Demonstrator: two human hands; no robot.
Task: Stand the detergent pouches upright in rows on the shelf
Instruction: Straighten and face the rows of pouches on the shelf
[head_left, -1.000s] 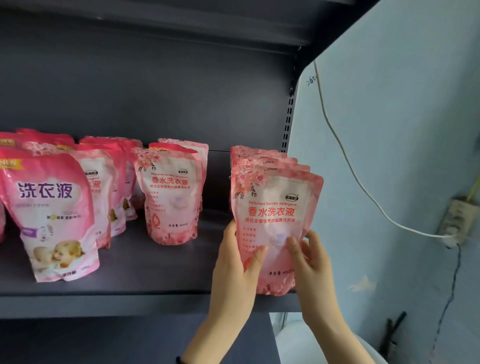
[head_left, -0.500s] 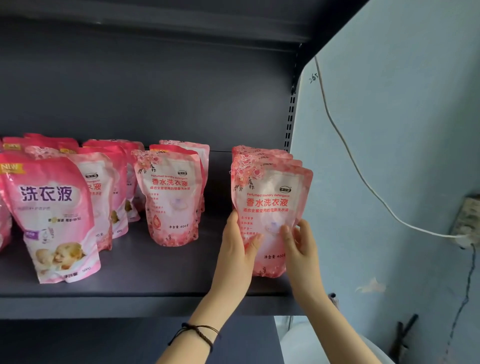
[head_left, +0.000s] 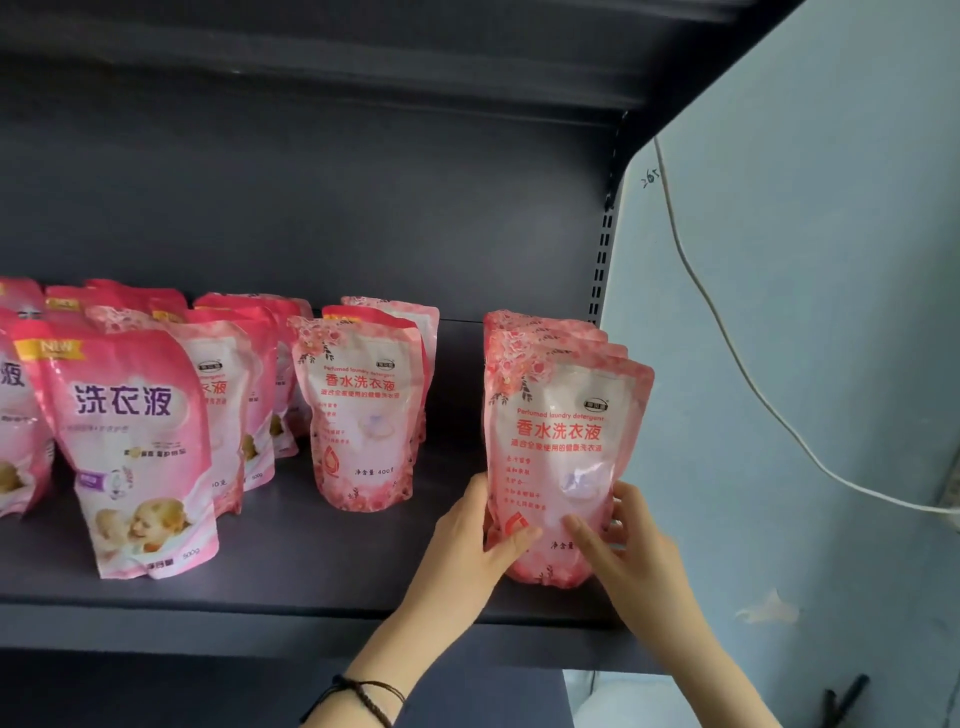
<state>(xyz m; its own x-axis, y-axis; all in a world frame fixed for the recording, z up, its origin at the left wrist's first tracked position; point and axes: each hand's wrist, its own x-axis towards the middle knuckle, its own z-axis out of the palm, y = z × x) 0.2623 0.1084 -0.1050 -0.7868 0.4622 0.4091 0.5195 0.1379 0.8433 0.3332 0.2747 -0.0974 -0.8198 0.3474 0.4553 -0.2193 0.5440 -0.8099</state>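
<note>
Both hands, left hand (head_left: 470, 540) and right hand (head_left: 623, 551), grip front pouch (head_left: 563, 441) upright at right end of shelf (head_left: 311, 551); more pouches behind it.

Your single head-worn wide-angle camera faces forward, about level with the dark grey metal shelf (head_left: 311, 566) and near it; the pale blue wall (head_left: 831, 312) fills the frame's three o'clock side.

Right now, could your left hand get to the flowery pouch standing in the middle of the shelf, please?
Probably yes. Only bare shelf lies between the left hand and that middle pouch, but the hand is gripping the front pouch on the right and must let go first.
</note>
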